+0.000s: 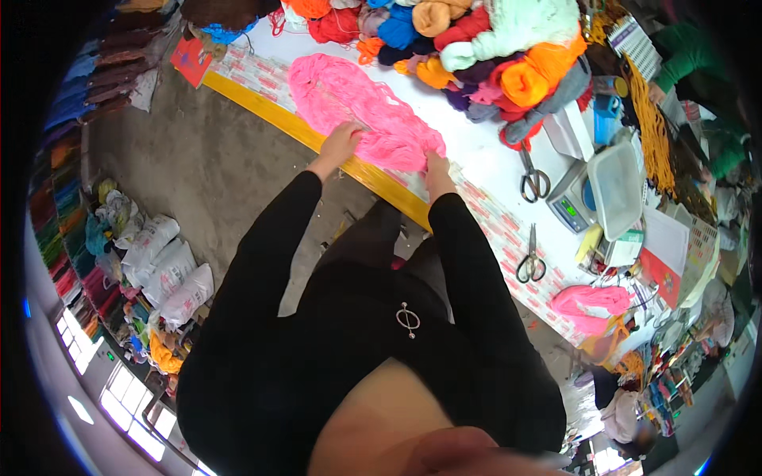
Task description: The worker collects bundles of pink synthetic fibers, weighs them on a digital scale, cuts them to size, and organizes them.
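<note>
Left grip (341,144) touching near edge of pink yarn (349,94), cannot tell whether clenching; right grip (436,168) grasping its right end. Yarn lying on counter (480,152); scissors (530,170) resting farther right.

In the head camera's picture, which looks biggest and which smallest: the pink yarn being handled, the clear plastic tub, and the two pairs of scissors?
1. Pink yarn being handled
2. Clear plastic tub
3. Upper scissors and lower scissors: they look too alike to rank.
</note>
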Demonstrator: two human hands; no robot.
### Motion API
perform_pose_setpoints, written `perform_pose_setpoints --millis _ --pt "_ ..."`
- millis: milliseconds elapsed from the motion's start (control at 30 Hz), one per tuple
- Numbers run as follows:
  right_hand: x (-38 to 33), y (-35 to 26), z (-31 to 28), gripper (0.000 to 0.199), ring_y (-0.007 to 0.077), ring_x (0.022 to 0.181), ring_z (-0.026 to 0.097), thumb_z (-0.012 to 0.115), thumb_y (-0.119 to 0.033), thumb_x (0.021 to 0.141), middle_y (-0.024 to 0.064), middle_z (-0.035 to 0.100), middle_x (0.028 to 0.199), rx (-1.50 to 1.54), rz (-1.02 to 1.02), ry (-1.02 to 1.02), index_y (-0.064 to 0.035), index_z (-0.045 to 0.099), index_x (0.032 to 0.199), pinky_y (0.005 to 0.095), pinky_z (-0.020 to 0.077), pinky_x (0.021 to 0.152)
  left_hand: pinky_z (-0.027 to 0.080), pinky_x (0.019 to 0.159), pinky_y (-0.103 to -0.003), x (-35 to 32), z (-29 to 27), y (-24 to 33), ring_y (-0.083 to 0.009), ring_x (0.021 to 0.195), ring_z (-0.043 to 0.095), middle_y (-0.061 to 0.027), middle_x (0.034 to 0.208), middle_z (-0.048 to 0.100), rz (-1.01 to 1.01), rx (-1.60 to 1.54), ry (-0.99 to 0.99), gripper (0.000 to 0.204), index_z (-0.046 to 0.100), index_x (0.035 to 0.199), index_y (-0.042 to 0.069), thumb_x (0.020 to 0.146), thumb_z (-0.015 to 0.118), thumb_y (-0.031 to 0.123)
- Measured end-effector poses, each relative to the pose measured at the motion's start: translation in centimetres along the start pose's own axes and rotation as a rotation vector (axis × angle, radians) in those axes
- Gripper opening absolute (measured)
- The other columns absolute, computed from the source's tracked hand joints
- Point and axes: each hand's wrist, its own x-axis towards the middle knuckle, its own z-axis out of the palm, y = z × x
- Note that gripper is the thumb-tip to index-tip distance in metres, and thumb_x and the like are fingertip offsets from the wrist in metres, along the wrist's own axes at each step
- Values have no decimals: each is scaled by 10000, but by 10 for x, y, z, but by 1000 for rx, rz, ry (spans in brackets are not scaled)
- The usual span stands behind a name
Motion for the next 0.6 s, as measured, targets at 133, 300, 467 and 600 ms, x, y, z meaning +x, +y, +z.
perform_pose_setpoints --millis 133,300,467,600 --pt "-38 3 30 308 247 721 526 616 -212 741 87 540 789 -83 -432 -148 -28 522 969 393 461 626 430 792 -422 4 16 -34 -344 927 540 -166 950 589 -259 133 -401 222 572 951 28 830 491 196" --pt "-190 -2 34 342 312 784 579 644 -126 701 187 585 859 -621 -900 -652 -46 522 1010 372 464 713 396 920 -372 -2 17 -19 -254 1088 511 -155 1093 570 -330 -385 -617 330 528 1161 58 903 391 212" --pt "-233 29 -36 424 357 878 567 658 -101 680 209 562 932 -699 -1526 -805 -26 506 1069 368 456 753 391 933 -355 13 -61 9 -236 1124 485 -145 1124 555 -277 -978 -189 322 519 1159 35 906 402 198" --pt "-224 68 -72 478 331 1015 518 646 -61 684 185 536 1041 -659 -1200 -624 -10 476 1127 359 419 860 387 944 -341 -8 -123 44 -222 1152 465 -136 1150 543 -175 -1411 182 317 511 1157 17 908 411 186"
